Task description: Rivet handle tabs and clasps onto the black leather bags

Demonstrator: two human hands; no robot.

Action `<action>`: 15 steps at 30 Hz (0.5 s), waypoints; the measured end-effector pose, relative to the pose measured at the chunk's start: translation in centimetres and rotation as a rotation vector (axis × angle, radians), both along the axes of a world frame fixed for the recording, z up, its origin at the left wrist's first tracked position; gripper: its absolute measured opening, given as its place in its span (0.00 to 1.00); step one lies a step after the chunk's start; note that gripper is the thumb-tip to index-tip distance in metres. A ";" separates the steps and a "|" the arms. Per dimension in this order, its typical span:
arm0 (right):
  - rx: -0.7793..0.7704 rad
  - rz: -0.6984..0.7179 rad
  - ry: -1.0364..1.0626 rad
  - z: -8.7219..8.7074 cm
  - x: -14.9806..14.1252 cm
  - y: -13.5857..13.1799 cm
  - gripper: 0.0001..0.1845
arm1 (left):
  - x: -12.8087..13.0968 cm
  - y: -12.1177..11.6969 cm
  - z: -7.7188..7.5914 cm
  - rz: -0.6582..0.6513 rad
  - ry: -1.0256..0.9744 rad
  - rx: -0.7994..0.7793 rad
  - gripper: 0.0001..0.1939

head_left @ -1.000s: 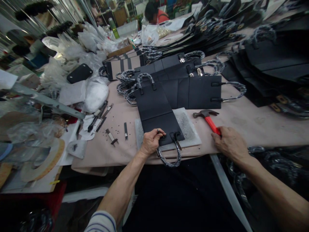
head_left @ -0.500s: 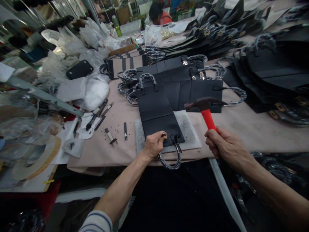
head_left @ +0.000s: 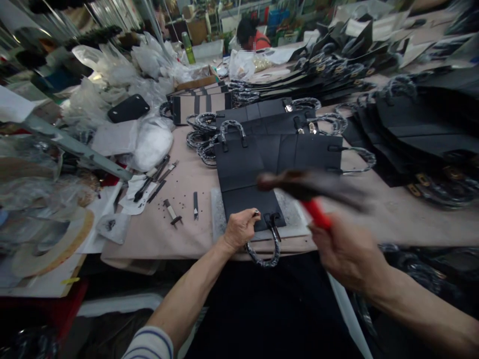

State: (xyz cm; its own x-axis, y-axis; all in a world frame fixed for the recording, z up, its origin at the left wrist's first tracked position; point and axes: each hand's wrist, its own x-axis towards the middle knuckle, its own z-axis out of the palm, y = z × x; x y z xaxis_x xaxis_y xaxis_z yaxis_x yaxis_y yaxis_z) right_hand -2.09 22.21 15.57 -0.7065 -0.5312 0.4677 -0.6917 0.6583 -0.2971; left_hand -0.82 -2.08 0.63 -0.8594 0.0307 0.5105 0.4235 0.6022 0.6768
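A flat black bag panel [head_left: 243, 174] lies on a grey pad [head_left: 292, 219] at the table's near edge, its wrapped loop handle [head_left: 264, 252] hanging over the edge. My left hand [head_left: 239, 230] is closed at the handle's left tab, pinching a small metal piece against it. My right hand [head_left: 346, 252], blurred by motion, grips the red shaft of a hammer [head_left: 310, 187]. The hammer's dark head is raised above the panel, to the right of my left hand.
More black panels with handles [head_left: 299, 134] are stacked behind and to the right [head_left: 419, 119]. Small metal tools [head_left: 172, 212] and plastic bags [head_left: 149, 142] lie at the left. Another person [head_left: 249, 35] sits at the far end of the table.
My right hand picked the hammer up off the table, raised it and now swings it leftward over the panel. My left hand has stayed at the handle tab.
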 end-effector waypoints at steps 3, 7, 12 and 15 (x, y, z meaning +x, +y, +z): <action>0.191 0.116 -0.144 -0.3 0.2 0.3 0.17 | 0.0 0.0 -0.1 0.009 0.009 -0.012 0.07; -0.040 -0.113 -0.077 -0.3 0.4 -0.1 0.19 | 0.1 0.0 0.0 -0.004 -0.008 -0.006 0.06; 0.282 0.019 -0.247 -1.6 0.1 1.8 0.21 | -0.2 -0.1 -0.2 -0.007 0.005 0.000 0.07; 0.297 -0.063 -0.261 -2.4 -0.5 4.5 0.22 | -0.3 0.3 0.1 -0.001 -0.063 -0.022 0.07</action>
State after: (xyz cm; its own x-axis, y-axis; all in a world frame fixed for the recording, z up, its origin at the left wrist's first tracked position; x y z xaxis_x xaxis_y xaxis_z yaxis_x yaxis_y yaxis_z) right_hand -2.60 26.68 13.21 -0.8164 -0.5686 0.1007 -0.5741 0.7805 -0.2474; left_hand -1.10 -1.82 0.75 -0.8899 0.0426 0.4542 0.3811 0.6168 0.6887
